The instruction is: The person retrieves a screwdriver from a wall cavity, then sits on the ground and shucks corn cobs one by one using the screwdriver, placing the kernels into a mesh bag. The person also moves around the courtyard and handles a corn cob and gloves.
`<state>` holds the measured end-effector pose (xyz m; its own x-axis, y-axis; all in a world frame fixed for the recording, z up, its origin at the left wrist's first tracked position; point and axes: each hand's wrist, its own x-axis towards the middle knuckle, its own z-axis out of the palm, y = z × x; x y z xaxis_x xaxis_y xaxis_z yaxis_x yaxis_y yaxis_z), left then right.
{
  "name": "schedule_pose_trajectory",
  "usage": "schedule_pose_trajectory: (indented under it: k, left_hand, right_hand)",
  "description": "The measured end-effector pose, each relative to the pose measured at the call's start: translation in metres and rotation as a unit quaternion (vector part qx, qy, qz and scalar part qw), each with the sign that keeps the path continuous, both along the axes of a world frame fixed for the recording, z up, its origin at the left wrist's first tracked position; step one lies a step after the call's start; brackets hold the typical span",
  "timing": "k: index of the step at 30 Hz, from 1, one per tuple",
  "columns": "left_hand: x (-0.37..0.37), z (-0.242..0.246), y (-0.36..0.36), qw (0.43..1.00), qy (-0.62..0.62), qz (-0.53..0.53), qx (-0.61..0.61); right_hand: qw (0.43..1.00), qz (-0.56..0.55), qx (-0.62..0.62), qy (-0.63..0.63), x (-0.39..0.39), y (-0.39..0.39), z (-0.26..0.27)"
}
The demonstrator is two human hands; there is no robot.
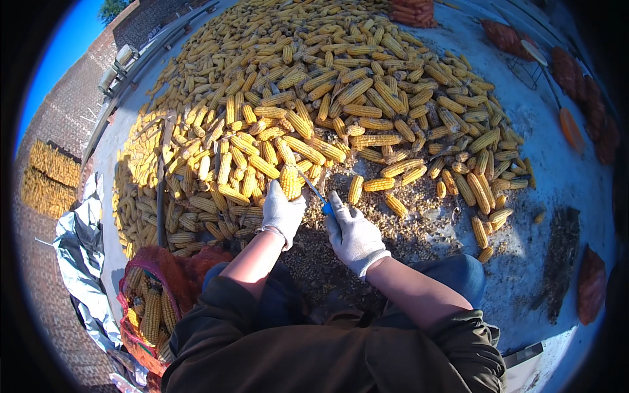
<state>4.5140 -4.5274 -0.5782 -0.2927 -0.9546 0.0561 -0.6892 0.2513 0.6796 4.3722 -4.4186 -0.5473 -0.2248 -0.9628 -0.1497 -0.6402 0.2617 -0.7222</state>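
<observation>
My left hand (283,211), in a white knit work glove, grips an ear of yellow corn (290,182) that points up and away from me. In my gloved right hand (355,233) is a screwdriver (328,209) with a blue handle. Its thin metal shaft runs up and left towards the right side of that ear; whether the tip touches the kernels I cannot tell. Beyond both hands spreads a large pile of corn ears (314,88). Loose kernels and chaff (344,265) cover the ground beneath my hands, between my knees.
At my left stands an open red mesh sack (128,324) holding corn ears. A long bar (161,196) lies across the pile's left part. Silvery sheeting (81,260) is crumpled farther left. Filled mesh sacks (572,73), an orange-bladed shovel (571,128) and a dark mat (560,265) are at right.
</observation>
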Motion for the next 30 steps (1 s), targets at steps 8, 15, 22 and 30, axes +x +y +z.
schedule_pose_trajectory:
  k: [8,15,22,30]
  left_hand:
    - [0.010,-0.026,0.000,0.867,0.415,-0.025,0.275]
    - [-0.010,0.009,0.009,0.758,0.509,-0.008,0.408]
    - [-0.020,0.022,0.011,0.748,0.531,-0.130,0.376]
    - [-0.016,0.024,0.002,0.695,0.607,-0.117,0.368]
  right_hand:
    - [0.969,-0.099,-0.129,-0.185,-0.047,-0.022,-0.002]
    - [0.800,-0.174,0.052,-0.572,-0.014,-0.002,-0.011]
    - [0.731,-0.133,0.045,-0.667,0.008,0.002,-0.028]
    - [0.761,-0.110,0.002,-0.639,0.017,0.002,-0.021]
